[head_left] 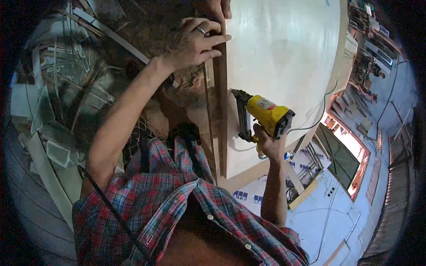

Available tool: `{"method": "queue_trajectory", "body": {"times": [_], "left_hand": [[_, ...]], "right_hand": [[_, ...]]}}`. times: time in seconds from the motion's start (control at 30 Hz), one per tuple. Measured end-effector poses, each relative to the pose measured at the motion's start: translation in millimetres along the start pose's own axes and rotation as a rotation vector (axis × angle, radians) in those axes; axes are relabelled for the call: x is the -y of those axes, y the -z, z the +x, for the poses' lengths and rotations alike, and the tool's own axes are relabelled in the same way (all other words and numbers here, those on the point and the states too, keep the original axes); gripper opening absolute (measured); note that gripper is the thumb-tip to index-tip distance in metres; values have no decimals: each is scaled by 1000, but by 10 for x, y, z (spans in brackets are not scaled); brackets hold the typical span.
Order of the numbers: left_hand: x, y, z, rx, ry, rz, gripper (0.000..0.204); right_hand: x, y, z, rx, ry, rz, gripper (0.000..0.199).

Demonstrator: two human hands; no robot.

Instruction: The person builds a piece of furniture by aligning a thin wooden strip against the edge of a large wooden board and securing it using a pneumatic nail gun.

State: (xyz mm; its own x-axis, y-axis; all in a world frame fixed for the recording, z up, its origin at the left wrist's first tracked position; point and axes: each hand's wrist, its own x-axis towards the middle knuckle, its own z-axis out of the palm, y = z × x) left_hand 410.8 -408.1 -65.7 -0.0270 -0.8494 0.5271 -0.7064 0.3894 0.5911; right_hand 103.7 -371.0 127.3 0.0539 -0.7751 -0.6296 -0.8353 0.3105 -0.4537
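A large pale wooden panel (284, 53) lies before me, with a brown wooden strip (222, 133) along its left side. My right hand (270, 144) grips a yellow and black nail gun (266, 108) by its handle. The gun's dark nose is at the panel's left margin, close to the strip; whether it presses on the surface I cannot tell. Farther up the same edge is my left hand (197, 44), wearing a ring. Its index finger stretches to the panel's edge, the other fingers are partly bent, and it appears to hold nothing.
Another person's hand (216, 9) is at the panel's far left edge. A dark hose (326, 104) curves over the panel's right side. Scrap wood strips (84, 66) litter the floor at left. At right are a printed white sheet (250, 190) and a bright window opening (350, 150).
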Motion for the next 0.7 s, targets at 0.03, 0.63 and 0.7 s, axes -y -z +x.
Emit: {"method": "queue_trajectory", "body": {"times": [0.03,0.63,0.7], "left_hand": [[0,-4,-7,-18,7,-23,49],[15,402,936,638,-561,236,50],[57,401,947,672,-532,218,48]], "right_hand": [[76,-19,-27,-18,61,35,40],[1140,-402,-53,92,565,-920,74],[1169,-462,-56,70,551,-930,73]]}}
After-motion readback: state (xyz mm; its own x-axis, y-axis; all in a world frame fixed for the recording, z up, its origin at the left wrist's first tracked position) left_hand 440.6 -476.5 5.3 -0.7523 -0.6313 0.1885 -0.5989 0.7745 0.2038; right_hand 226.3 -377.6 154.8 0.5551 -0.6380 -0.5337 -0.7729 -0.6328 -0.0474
